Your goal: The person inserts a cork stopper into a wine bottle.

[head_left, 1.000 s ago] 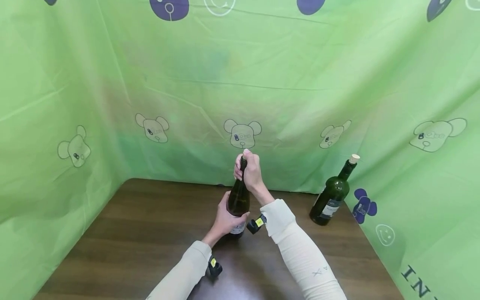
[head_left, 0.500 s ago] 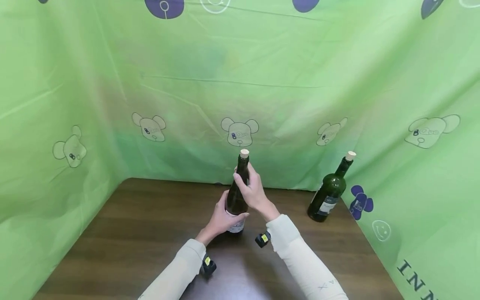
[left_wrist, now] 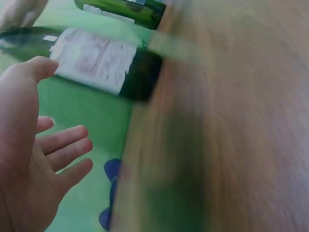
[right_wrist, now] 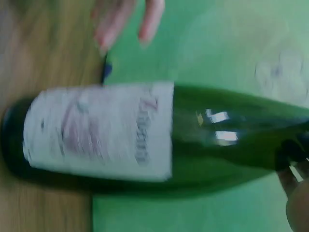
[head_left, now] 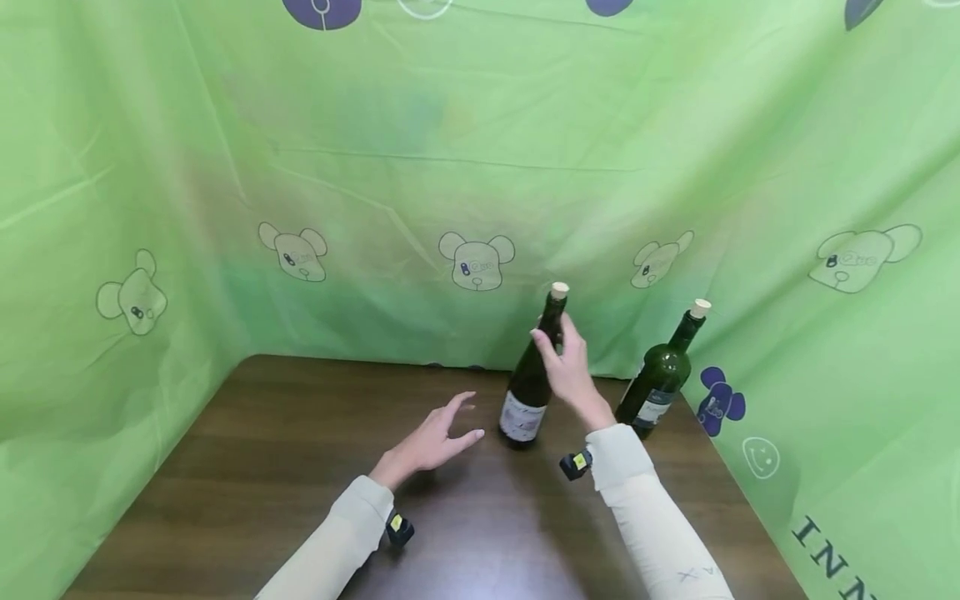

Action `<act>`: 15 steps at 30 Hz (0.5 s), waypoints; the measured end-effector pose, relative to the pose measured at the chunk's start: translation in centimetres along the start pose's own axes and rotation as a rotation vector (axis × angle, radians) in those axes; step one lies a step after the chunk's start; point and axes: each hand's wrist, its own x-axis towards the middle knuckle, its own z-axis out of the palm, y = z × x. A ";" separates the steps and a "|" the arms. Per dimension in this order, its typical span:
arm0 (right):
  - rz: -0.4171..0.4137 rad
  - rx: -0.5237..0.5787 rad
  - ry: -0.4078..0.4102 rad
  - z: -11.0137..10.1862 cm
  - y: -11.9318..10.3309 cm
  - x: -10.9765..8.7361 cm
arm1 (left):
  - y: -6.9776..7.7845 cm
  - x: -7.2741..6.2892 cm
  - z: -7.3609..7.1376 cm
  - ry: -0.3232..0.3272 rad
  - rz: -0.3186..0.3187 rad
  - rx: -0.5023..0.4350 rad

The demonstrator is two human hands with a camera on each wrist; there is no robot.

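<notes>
My right hand [head_left: 572, 371] grips a dark green wine bottle [head_left: 528, 379] by its neck, just below the cork [head_left: 559, 290] in its mouth. The bottle tilts slightly, its top leaning right in the head view. In the right wrist view its pale label [right_wrist: 101, 130] shows, a little blurred. My left hand [head_left: 431, 440] is apart from the bottle, to its left, fingers spread and holding nothing. The left wrist view shows that palm [left_wrist: 24, 188] with the bottle's label [left_wrist: 94, 60] beyond the thumb.
A second green wine bottle [head_left: 663, 375], corked too, stands upright at the table's right side, partly behind my right wrist. The brown wooden table [head_left: 285, 450] meets a green printed cloth [head_left: 375, 275] at its back and sides.
My right hand has slid down from the cork to the neck and carried the bottle rightward. My left hand has let go of the bottle's body and drawn back slightly left.
</notes>
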 end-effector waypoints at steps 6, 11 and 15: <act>0.119 -0.093 0.141 -3.2 3.4 1.8 | -1.1 -2.1 -1.0 -0.005 -0.046 0.144; 0.183 -0.155 0.191 -5.8 5.7 3.3 | -2.1 -3.1 -2.2 -0.003 -0.062 0.271; 0.266 -0.139 0.211 -7.3 6.8 4.2 | -2.7 -3.5 -3.4 0.004 -0.072 0.326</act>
